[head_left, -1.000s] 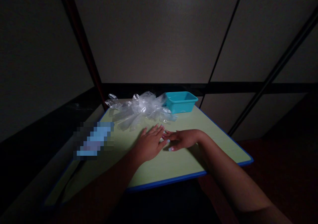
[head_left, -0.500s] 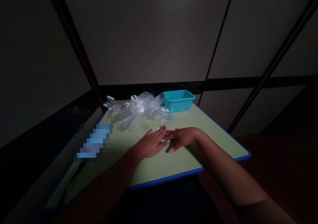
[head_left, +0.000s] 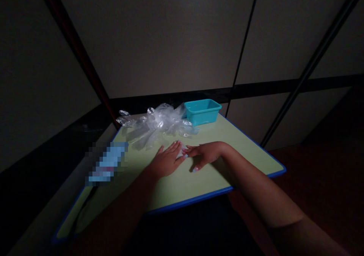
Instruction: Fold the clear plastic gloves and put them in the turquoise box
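the left hand [head_left: 165,162] has slid a little away from the right hand [head_left: 207,153], and more of a small whitish piece of plastic [head_left: 181,153] now shows between them on the table [head_left: 241,161]; it seems to be getting flattened out. the left fingers lie stretched, clasping nothing. the right fingertips appear to touch the plastic, thumb apart, unclenched. a crumpled plastic heap [head_left: 159,123] and blue tub [head_left: 202,116] sit beyond.
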### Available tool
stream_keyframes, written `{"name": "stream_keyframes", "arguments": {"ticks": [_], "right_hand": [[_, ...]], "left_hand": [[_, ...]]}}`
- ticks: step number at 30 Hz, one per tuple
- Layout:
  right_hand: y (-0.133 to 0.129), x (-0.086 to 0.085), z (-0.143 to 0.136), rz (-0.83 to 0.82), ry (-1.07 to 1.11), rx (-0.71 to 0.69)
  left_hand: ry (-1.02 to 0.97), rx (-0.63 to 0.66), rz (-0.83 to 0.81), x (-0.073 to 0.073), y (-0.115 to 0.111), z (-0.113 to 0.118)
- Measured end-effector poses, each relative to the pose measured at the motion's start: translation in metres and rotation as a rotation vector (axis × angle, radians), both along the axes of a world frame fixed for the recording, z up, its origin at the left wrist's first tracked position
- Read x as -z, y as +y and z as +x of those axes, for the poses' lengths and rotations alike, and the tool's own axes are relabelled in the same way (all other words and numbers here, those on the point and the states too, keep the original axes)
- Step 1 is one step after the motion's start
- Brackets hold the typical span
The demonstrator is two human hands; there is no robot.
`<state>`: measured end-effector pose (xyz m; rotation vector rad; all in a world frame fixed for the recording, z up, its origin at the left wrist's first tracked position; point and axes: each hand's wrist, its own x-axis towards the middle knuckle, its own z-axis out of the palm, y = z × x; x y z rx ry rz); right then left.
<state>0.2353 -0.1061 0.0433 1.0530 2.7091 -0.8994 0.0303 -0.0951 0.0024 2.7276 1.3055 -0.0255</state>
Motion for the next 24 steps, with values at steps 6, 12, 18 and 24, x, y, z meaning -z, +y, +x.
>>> {"name": "stream_keyframes", "arguments": {"ticks": [6,12,18,24], "right_hand": [[0.004,0.004,0.003,-0.033,0.003,0.018],[0.000,0.000,-0.001,0.017,-0.090,0.030],[-0.003,-0.002,-0.003,0.067,-0.113,0.037],[-0.005,-0.003,-0.004,0.084,-0.143,0.032]], "left_hand": [[0.082,-0.145,0.042,0.001,-0.002,-0.001],[0.058,-0.032,0.046,-0.002,-0.005,-0.006],[0.109,-0.048,-0.074,-0.009,-0.008,-0.012],[0.056,0.002,-0.104,-0.021,-0.010,-0.012]]}}
